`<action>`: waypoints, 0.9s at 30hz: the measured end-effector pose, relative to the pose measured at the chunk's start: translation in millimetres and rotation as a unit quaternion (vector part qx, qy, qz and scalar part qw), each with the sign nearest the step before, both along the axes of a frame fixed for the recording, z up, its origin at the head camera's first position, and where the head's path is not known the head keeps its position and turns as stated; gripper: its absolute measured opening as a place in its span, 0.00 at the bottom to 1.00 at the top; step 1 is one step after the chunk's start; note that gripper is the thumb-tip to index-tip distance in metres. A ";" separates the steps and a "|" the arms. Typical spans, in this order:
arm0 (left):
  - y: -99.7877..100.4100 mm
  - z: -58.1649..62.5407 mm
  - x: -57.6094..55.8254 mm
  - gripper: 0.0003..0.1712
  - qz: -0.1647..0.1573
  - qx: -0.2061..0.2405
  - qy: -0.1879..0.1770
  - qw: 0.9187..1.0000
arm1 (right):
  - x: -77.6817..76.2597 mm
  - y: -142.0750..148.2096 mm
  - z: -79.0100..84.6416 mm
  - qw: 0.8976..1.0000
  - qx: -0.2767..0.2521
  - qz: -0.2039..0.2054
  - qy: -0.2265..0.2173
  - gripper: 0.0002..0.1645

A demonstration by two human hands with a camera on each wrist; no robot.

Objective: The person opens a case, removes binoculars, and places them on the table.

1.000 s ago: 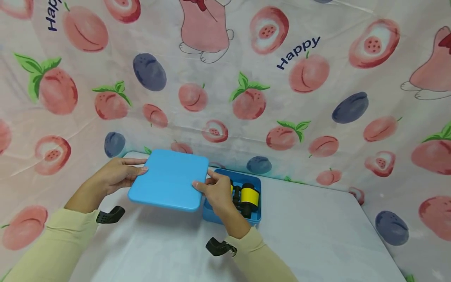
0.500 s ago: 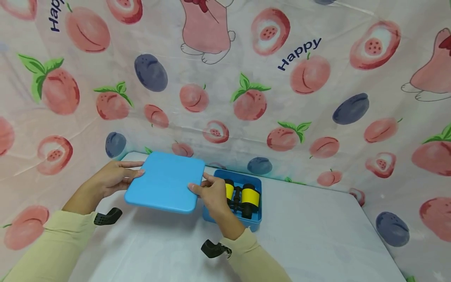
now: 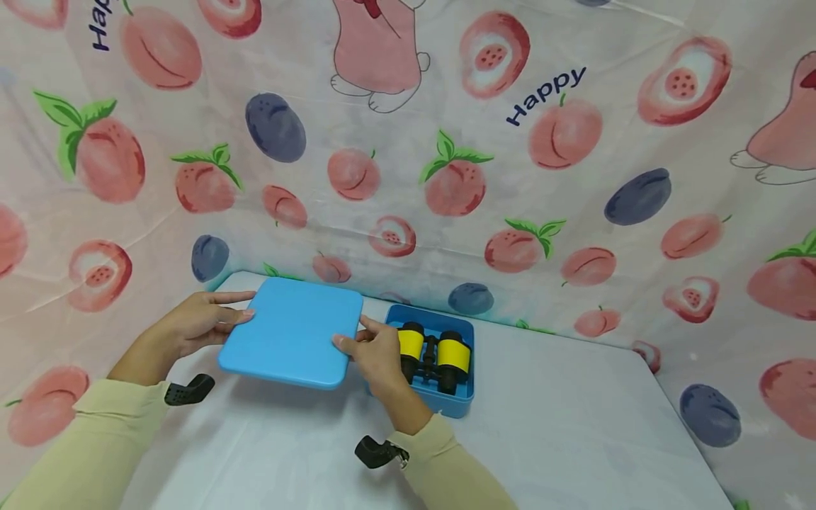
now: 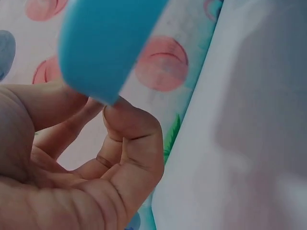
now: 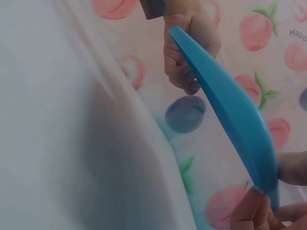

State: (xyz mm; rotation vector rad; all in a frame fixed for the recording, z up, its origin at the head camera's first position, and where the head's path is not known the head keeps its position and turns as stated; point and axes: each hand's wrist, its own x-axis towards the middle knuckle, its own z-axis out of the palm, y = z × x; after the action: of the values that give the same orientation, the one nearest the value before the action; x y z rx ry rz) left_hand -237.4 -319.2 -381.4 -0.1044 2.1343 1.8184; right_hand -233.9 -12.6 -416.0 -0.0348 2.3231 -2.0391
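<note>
A flat light-blue lid [image 3: 293,331] with rounded corners is held above the table, tilted toward me. My left hand [image 3: 194,326] pinches its left edge between thumb and fingers; the left wrist view shows the fingertips at one end of the lid [image 4: 105,48]. My right hand [image 3: 376,358] pinches the opposite edge, thumb on top and fingers beneath. Just right of that hand stands a blue box [image 3: 455,405] without its cover. Inside it lie yellow and black binoculars [image 3: 452,354], their left side partly behind the right hand. The lid [image 5: 240,115] appears edge-on in the right wrist view.
The white table [image 3: 574,418] extends right of the box and toward me. A fruit-patterned cloth [image 3: 395,177] hangs behind the table and along its sides. Black wrist devices [image 3: 190,390] sit at both cuffs.
Both hands have carried the lid a little to the left and slightly down, away from the box. More of the binoculars shows now. The box has stayed in place.
</note>
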 end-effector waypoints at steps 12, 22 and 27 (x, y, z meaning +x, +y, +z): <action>-10.8 -14.4 -7.7 0.48 -0.006 -0.003 -0.002 1.000 | -0.7 -10.1 -11.9 1.000 0.008 -0.016 -0.007 0.40; -19.2 -18.9 -13.7 0.48 -0.011 -0.026 0.001 1.000 | -2.7 -20.9 -13.5 0.999 0.028 -0.033 -0.003 0.38; -19.4 -25.3 -14.1 0.47 -0.012 -0.023 -0.004 1.000 | -1.8 -22.6 -16.3 0.998 0.043 -0.043 -0.012 0.39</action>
State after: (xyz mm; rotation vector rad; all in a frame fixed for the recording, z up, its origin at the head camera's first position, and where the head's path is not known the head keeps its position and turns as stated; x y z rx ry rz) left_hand -251.5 -338.6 -406.7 -0.0967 2.1634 1.7519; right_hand -235.7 -35.2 -432.3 0.0939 2.4352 -1.9623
